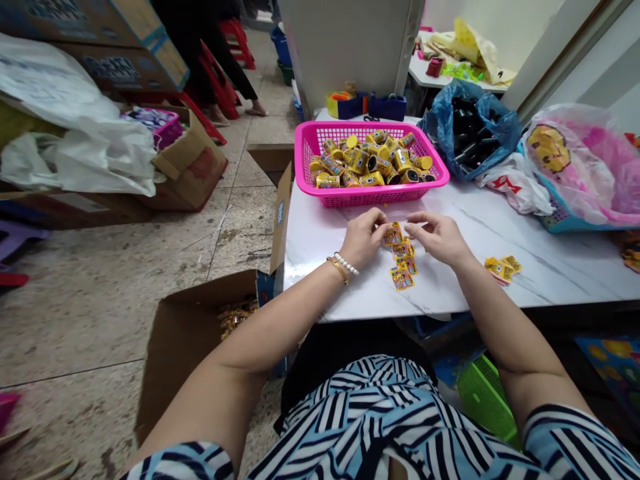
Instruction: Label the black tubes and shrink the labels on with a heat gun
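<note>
On the white marbled table, a short column of small yellow printed labels (403, 257) lies overlapping between my hands. My left hand (364, 237), with a pearl bracelet and a gold bangle at its wrist, pinches the left edge of the topmost label. To the right of that label is my right hand (439, 237), its thumb and forefinger slightly apart and nothing visible between them. Beyond both hands stands a pink basket (370, 195) filled with small yellow printed canisters (358, 161). More yellow labels (501, 269) lie in a loose pile right of my right forearm.
A blue bag (435, 137) of black pieces and a plastic-covered blue basket (570, 217) stand at the right. Left of the table is an open cardboard box (173, 353). Stacked cartons (100, 47) and a person's legs (233, 57) are farther back. A green basket (485, 393) sits below the table.
</note>
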A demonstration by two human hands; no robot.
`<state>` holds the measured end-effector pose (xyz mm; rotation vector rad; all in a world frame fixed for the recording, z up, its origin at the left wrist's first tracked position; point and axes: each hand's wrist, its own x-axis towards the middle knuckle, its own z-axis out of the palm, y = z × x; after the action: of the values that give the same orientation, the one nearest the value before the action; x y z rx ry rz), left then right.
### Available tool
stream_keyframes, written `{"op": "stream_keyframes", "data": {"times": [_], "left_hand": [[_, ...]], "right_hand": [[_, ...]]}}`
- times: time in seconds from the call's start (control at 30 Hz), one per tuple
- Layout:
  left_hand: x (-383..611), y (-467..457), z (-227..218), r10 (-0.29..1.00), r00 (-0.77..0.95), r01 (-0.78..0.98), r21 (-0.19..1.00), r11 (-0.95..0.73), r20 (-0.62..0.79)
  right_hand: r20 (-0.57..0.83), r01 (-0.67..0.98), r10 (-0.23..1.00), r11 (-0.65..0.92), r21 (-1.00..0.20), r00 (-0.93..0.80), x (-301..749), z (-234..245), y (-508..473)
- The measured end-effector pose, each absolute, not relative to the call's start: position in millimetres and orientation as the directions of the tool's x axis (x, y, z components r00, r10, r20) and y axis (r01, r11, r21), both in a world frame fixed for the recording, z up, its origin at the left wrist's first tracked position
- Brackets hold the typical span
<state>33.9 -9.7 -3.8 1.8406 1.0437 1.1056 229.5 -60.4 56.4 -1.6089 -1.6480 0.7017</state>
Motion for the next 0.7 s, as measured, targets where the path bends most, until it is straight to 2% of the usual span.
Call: {"op": "stream_keyframes", "data": {"times": [0.07, 0.13, 0.23, 0.3, 0.43, 0.53, 0.7], "left_hand": [[31.2, -10.4, -2.0, 0.912, 0.268, 0.165, 0.918, -0.361, 0.311], [29.6, -10.9, -1.2, 0.932, 0.206, 0.073, 0.945, -0.32, 0.3], [25.3, -13.0, 0.2, 0.95, 0.043, -0.056, 0.95, -0.307, 0.31], [21.5, -17.4, 2.7, 0.948, -0.007, -0.106, 0.942, -0.319, 0.32], [20.1, -29.6, 8.8, 0.944, 0.049, -0.111, 0.941, -0.319, 0.326], [23.2, -34.4, 10.3, 0.937, 0.089, -0.106, 0.938, -0.329, 0.338], [22.8, -35.2, 12.6, 0.91, 0.032, -0.109, 0.907, -0.407, 0.413]], "right_hand": [[-0.136, 0.458, 0.99, -0.105, -0.883, -0.035, 221.0, 52.2, -53.4], [-0.209, 0.334, 0.977, -0.182, -0.925, -0.047, 210.8, 47.3, -48.1], [-0.095, 0.22, 0.991, -0.113, -0.969, 0.091, 200.1, 39.3, -44.6], [-0.032, 0.196, 0.987, -0.062, -0.979, 0.157, 198.6, 34.1, -45.2], [-0.011, 0.184, 0.971, -0.057, -0.981, 0.24, 201.4, 24.9, -49.1], [0.034, 0.218, 0.973, -0.017, -0.976, 0.229, 201.2, 21.1, -51.2], [0.101, 0.299, 0.975, 0.039, -0.953, 0.196, 200.1, 20.2, -51.3]]}}
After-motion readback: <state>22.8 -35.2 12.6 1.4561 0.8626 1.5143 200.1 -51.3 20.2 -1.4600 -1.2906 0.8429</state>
